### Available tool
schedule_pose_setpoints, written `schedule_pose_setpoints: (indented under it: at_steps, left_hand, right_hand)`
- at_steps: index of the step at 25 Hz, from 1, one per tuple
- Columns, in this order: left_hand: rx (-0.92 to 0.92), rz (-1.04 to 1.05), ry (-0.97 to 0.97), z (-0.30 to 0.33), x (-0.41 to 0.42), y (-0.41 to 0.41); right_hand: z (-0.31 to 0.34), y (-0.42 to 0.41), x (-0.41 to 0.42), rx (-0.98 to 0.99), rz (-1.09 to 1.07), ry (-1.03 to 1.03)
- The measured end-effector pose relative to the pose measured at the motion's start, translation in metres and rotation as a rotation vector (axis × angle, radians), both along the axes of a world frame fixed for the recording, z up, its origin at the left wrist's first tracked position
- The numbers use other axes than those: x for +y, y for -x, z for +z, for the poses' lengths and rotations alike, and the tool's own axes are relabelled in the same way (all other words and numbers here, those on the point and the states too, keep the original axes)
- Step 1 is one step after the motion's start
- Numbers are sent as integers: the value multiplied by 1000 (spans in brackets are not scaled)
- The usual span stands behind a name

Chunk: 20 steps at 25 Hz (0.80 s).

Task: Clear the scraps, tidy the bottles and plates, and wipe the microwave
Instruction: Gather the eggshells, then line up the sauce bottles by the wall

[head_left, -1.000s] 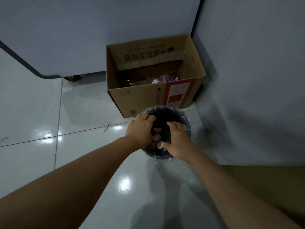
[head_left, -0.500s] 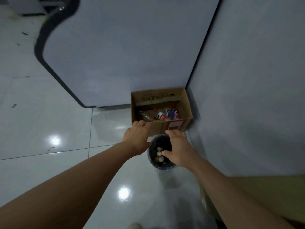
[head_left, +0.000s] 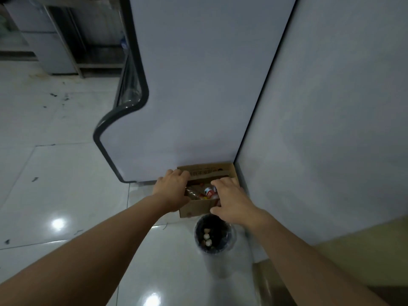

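A small dark bin (head_left: 213, 248) lined with a clear bag stands on the floor far below me, with pale scraps (head_left: 207, 237) lying inside it. Behind it an open cardboard box (head_left: 194, 209) holds several bottles (head_left: 209, 192). My left hand (head_left: 173, 191) hangs in the air in front of the box's left side, fingers relaxed and holding nothing. My right hand (head_left: 229, 200) hovers in front of the box's right side, fingers spread and loose, also empty. Both hands are well above the bin and touch nothing.
A tall white appliance (head_left: 198, 85) with a dark curved edge stands behind the box. A white wall (head_left: 331, 107) closes the right side. Glossy floor tiles (head_left: 55, 184) stretch to the left, with steel furniture (head_left: 61, 40) at the far back. A yellowish surface (head_left: 353, 250) sits at lower right.
My view has risen far above the floor, so bin and box look much smaller. Both hands have come out of the bin and lifted away, leaving the scraps inside.
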<state>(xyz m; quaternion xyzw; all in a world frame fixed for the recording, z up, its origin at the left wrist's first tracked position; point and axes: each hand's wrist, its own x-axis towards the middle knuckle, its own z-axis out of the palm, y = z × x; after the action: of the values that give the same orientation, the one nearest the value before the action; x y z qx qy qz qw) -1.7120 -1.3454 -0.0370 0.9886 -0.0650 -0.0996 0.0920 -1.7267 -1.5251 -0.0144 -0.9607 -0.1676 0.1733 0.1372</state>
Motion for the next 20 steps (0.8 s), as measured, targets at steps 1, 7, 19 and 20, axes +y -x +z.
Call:
schedule_pose_setpoints:
  at_steps: [1, 7, 19, 20]
  left_hand:
    - [-11, 0, -6, 18, 3, 1]
    - [-98, 56, 1, 110, 28, 4]
    - [-197, 390, -34, 219, 126, 86]
    - [-206, 418, -34, 223, 134, 94]
  right_hand:
    - [17, 2, 3, -14, 9, 12]
    - [96, 2, 25, -92, 94, 42]
    - [194, 5, 116, -183, 395, -26]
    - [199, 7, 128, -192, 424, -35]
